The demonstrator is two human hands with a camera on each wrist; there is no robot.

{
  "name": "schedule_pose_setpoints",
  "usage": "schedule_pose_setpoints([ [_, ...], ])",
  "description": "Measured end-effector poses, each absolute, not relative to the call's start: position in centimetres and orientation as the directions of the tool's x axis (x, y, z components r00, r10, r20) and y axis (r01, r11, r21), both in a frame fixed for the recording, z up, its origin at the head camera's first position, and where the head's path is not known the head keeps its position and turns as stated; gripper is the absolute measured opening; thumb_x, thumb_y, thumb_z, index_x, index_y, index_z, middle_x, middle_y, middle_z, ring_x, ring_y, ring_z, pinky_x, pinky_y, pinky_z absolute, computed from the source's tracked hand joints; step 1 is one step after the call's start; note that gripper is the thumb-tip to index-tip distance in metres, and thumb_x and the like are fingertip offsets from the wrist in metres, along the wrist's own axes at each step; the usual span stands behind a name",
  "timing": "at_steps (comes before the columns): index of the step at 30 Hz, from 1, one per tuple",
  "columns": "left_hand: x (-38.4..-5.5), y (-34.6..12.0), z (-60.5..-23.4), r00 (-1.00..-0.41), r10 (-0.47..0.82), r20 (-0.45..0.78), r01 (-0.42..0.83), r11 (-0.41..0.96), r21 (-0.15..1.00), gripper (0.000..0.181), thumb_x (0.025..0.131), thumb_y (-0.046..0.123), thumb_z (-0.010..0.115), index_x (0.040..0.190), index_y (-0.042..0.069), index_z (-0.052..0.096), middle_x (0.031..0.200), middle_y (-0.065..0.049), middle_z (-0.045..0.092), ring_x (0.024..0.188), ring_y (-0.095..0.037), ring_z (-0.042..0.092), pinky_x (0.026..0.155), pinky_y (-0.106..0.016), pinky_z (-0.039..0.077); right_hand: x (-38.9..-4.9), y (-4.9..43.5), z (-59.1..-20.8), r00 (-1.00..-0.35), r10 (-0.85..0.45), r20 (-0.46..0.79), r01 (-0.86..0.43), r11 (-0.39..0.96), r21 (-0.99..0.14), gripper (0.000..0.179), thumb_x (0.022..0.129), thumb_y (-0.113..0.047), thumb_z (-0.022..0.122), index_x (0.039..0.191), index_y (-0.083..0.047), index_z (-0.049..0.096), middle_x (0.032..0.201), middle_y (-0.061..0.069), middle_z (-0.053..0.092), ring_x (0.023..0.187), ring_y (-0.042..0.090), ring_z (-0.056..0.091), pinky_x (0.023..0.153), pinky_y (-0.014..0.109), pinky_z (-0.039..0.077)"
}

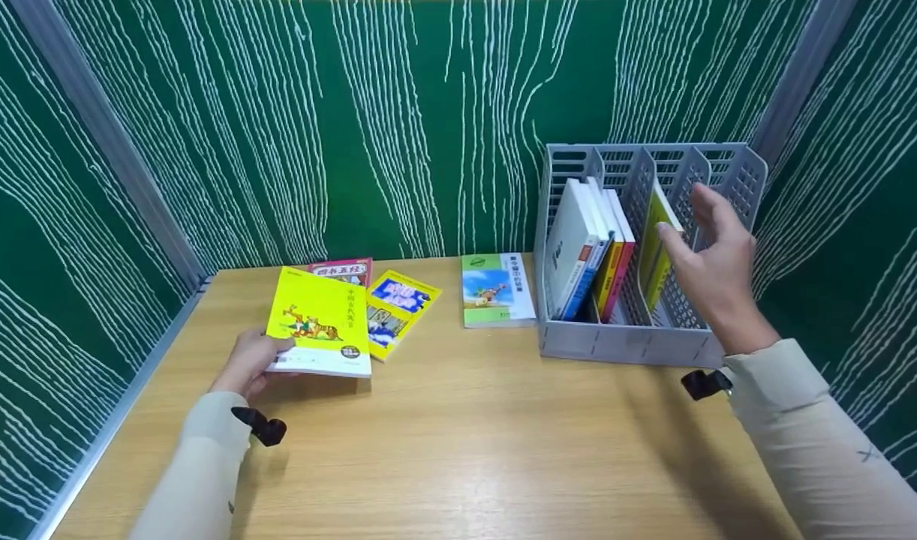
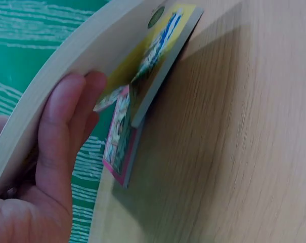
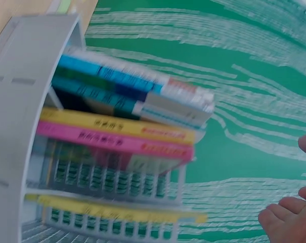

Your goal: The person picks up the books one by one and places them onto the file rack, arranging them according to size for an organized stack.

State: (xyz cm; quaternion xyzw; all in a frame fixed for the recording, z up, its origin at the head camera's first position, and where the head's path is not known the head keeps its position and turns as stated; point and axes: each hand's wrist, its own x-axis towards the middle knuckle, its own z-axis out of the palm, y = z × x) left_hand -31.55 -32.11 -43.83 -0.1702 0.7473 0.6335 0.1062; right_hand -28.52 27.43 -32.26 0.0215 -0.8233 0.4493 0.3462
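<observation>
My left hand [image 1: 247, 358] grips a yellow book [image 1: 316, 322] by its lower left corner, thumb on the cover and fingers underneath. In the left wrist view, the held book's pages [image 2: 67, 55] curve past those fingers [image 2: 56, 142]. My right hand [image 1: 721, 262] is raised at the grey file organizer [image 1: 616, 341], thumb and fingers spread, holding nothing. Closest to it is a thin yellow book [image 1: 657, 255] standing in the organizer; the right wrist view shows a gap between that book [image 3: 122, 210] and the fingers [image 3: 281, 215].
White-covered books [image 1: 575, 247] and a pink-spined book [image 1: 616, 270] stand in the organizer's left compartments. Left of it a green-and-blue book [image 1: 496, 292] lies flat on the wooden table [image 1: 458, 442]. A yellow-and-blue book [image 1: 406, 296] and a pink book [image 1: 357, 268] lie behind the held one.
</observation>
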Motion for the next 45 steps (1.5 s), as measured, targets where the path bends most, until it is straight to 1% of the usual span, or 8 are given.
schedule_pose_setpoints([
  [4, -31.0, -31.1, -43.6, -0.934, -0.141, -0.327, -0.349, 0.169, 0.922, 0.067, 0.114, 0.021, 0.054, 0.173, 0.009, 0.024, 0.157, -0.020, 0.056, 0.116, -0.022, 0.077, 0.100, -0.034, 0.064, -27.8, 26.2, -31.8, -0.778, 0.204, 0.594, -0.400, 0.569, -0.719, 0.062, 0.107, -0.015, 0.070, 0.163, -0.008, 0.044, 0.168, 0.010, 0.050, 0.158, 0.028, 0.047, 0.131, 0.036, 0.038],
  [9, -30.6, -29.5, -42.8, -0.961, -0.164, -0.223, -0.259, 0.244, 0.935, 0.065, 0.113, 0.019, 0.053, 0.171, 0.007, 0.026, 0.159, -0.019, 0.052, 0.133, -0.028, 0.064, 0.107, -0.028, 0.056, -27.0, 24.8, -31.6, -0.797, 0.127, 0.590, -0.442, 0.544, -0.714, 0.063, 0.105, -0.012, 0.072, 0.162, -0.006, 0.046, 0.166, 0.011, 0.052, 0.156, 0.029, 0.049, 0.129, 0.036, 0.041],
  [17, -29.3, -26.1, -40.9, -0.978, -0.201, -0.062, -0.119, 0.286, 0.951, 0.061, 0.114, 0.014, 0.052, 0.170, 0.010, 0.028, 0.159, -0.017, 0.051, 0.137, -0.030, 0.059, 0.124, -0.041, 0.047, -26.3, 23.1, -32.0, -0.828, 0.045, 0.559, -0.469, 0.490, -0.735, 0.063, 0.104, -0.013, 0.075, 0.160, -0.003, 0.049, 0.163, 0.015, 0.055, 0.152, 0.031, 0.054, 0.127, 0.036, 0.043],
  [24, -28.1, -23.1, -40.2, -0.971, -0.174, 0.165, 0.081, 0.407, 0.910, 0.048, 0.111, 0.010, 0.056, 0.158, 0.008, 0.043, 0.141, -0.017, 0.063, 0.120, -0.030, 0.069, 0.102, -0.037, 0.061, -25.6, 21.4, -32.4, -0.865, -0.011, 0.501, -0.465, 0.391, -0.794, 0.062, 0.104, -0.009, 0.073, 0.160, -0.003, 0.048, 0.160, 0.015, 0.058, 0.148, 0.029, 0.058, 0.117, 0.017, 0.047],
  [31, -27.0, -20.3, -39.7, -0.931, -0.092, 0.353, 0.235, 0.588, 0.774, 0.050, 0.110, 0.010, 0.058, 0.158, 0.005, 0.044, 0.145, -0.024, 0.067, 0.125, -0.042, 0.073, 0.099, -0.055, 0.065, -25.2, 19.8, -32.8, -0.902, -0.073, 0.425, -0.426, 0.313, -0.849, 0.064, 0.104, -0.006, 0.072, 0.161, -0.001, 0.044, 0.160, 0.017, 0.057, 0.148, 0.030, 0.057, 0.117, 0.021, 0.049],
  [35, -26.3, -19.0, -39.7, -0.879, -0.020, 0.477, 0.347, 0.658, 0.668, 0.043, 0.109, 0.008, 0.061, 0.149, 0.001, 0.048, 0.141, -0.025, 0.070, 0.122, -0.045, 0.075, 0.091, -0.056, 0.066, -25.1, 18.8, -33.1, -0.908, -0.098, 0.408, -0.419, 0.281, -0.863, 0.064, 0.103, -0.006, 0.072, 0.160, 0.000, 0.045, 0.161, 0.019, 0.056, 0.149, 0.033, 0.057, 0.120, 0.029, 0.049],
  [40, -25.8, -17.5, -39.7, -0.772, 0.082, 0.631, 0.493, 0.704, 0.512, 0.033, 0.105, 0.000, 0.062, 0.137, -0.005, 0.054, 0.127, -0.029, 0.076, 0.104, -0.048, 0.079, 0.078, -0.057, 0.068, -25.0, 17.8, -33.6, -0.916, -0.123, 0.383, -0.402, 0.265, -0.877, 0.064, 0.103, -0.005, 0.073, 0.160, 0.001, 0.046, 0.159, 0.020, 0.057, 0.148, 0.036, 0.058, 0.121, 0.039, 0.050],
  [45, -25.3, -16.2, -39.6, -0.689, 0.181, 0.702, 0.565, 0.741, 0.363, 0.031, 0.102, -0.004, 0.065, 0.132, -0.008, 0.057, 0.119, -0.031, 0.077, 0.095, -0.048, 0.081, 0.072, -0.054, 0.069, -25.1, 16.9, -34.2, -0.924, -0.140, 0.355, -0.380, 0.252, -0.890, 0.064, 0.103, -0.005, 0.072, 0.160, 0.002, 0.045, 0.159, 0.021, 0.057, 0.147, 0.036, 0.058, 0.120, 0.039, 0.051],
])
